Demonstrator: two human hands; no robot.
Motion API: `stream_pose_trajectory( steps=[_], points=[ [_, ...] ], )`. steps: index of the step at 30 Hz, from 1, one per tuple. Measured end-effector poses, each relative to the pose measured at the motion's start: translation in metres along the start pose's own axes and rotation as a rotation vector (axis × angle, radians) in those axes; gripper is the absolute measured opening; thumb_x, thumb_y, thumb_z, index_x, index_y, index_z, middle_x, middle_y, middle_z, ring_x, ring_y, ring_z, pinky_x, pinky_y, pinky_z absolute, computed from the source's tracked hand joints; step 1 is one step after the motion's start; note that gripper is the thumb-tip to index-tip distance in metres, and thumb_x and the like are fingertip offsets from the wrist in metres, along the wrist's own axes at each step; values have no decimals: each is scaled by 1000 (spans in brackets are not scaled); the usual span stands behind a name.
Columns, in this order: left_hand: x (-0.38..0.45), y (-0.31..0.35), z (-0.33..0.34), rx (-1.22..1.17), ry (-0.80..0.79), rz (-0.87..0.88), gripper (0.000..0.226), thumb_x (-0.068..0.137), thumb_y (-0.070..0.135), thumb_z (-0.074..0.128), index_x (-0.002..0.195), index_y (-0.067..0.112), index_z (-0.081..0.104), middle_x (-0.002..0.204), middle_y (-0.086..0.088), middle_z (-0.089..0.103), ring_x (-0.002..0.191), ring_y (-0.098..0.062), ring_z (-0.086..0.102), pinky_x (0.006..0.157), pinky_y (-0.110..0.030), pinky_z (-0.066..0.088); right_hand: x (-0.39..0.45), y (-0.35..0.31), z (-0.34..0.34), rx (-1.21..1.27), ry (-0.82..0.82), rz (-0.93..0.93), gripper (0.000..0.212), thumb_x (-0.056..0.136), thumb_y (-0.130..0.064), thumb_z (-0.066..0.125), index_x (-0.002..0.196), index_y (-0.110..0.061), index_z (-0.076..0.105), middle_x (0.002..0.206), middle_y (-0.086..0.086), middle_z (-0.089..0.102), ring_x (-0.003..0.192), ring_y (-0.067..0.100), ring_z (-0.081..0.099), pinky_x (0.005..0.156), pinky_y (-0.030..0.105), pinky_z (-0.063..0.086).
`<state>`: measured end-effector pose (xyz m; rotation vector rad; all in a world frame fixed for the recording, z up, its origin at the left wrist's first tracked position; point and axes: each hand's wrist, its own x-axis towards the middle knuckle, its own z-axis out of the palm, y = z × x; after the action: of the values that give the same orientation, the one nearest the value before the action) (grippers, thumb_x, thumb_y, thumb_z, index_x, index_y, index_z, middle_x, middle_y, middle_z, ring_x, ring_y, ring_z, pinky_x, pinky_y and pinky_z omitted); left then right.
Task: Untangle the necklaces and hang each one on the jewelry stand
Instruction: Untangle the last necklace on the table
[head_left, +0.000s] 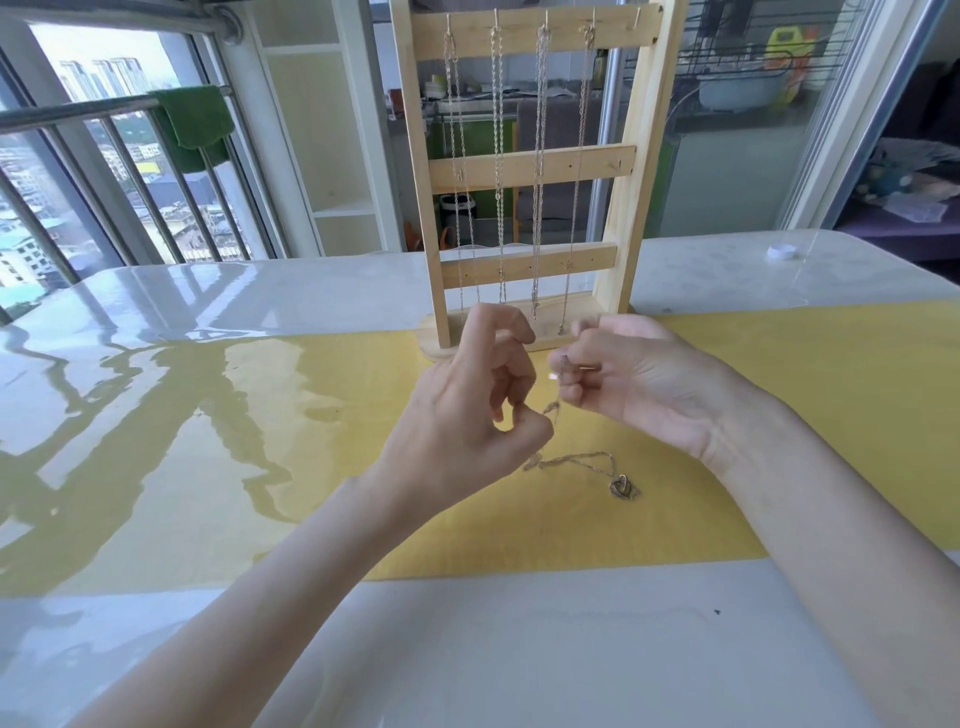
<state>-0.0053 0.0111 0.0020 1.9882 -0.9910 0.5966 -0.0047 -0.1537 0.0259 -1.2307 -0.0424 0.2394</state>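
Necklaces: four hang on the wooden stand; a fifth necklace is pinched by the left hand and the right hand.

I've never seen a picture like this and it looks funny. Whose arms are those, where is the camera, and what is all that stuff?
There is no machine here. The camera sits on a person's head and looks down, so you see that person's own two arms. The left hand and the right hand each pinch part of a thin chain necklace. Its heart-shaped pendant lies on the yellow mat, which covers part of a shiny white table. Behind the hands stands a wooden jewelry stand with four necklaces already hanging from its top hooks. One hook at the right end looks free. A small white cap lies far off on the table.
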Motion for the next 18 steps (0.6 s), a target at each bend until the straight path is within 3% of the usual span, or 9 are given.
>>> stream_pose_trajectory(
  steps=[4, 7, 10, 13, 18],
  points=[
    [5, -1, -2, -54, 24, -58, 19, 83, 11, 60, 101, 11, 53, 80, 5, 56, 73, -10, 55, 64, -20, 50, 1, 2, 2, -6, -50, 11, 27, 84, 12, 55, 84, -12, 43, 70, 8, 52, 59, 15, 47, 52, 22, 46],
    [8, -4, -2, -22, 20, -61, 13, 81, 6, 71, 93, 7, 67, 85, 6, 61, 78, -4, 61, 67, -10, 48, 2, 2, 4, -37, -61, 16, 26, 84, 12, 54, 81, -12, 44, 74, 9, 52, 60, 15, 47, 53, 22, 46],
    [8, -6, -4, -10, 38, -80, 8, 79, 9, 72, 87, 6, 71, 79, 12, 63, 75, -1, 64, 68, -9, 49, 1, 1, 2, -50, -43, 32, 27, 85, 12, 53, 82, -13, 42, 67, 6, 52, 57, 15, 46, 51, 21, 46],
    [8, -7, -6, 81, 10, -27, 7, 79, 12, 68, 81, 7, 72, 74, 5, 66, 73, -5, 64, 68, -13, 52, 0, 0, 1, -120, -36, 53, 27, 85, 12, 54, 84, -13, 41, 62, 5, 50, 56, 16, 44, 50, 21, 44],
    [11, -10, -15, 203, -202, 117, 16, 87, 24, 61, 83, 10, 68, 79, 6, 63, 70, -4, 57, 63, -19, 49, -2, -4, -1, -293, -112, 129, 26, 85, 12, 53, 88, -11, 41, 63, 6, 51, 56, 15, 43, 55, 24, 43]
  ],
)
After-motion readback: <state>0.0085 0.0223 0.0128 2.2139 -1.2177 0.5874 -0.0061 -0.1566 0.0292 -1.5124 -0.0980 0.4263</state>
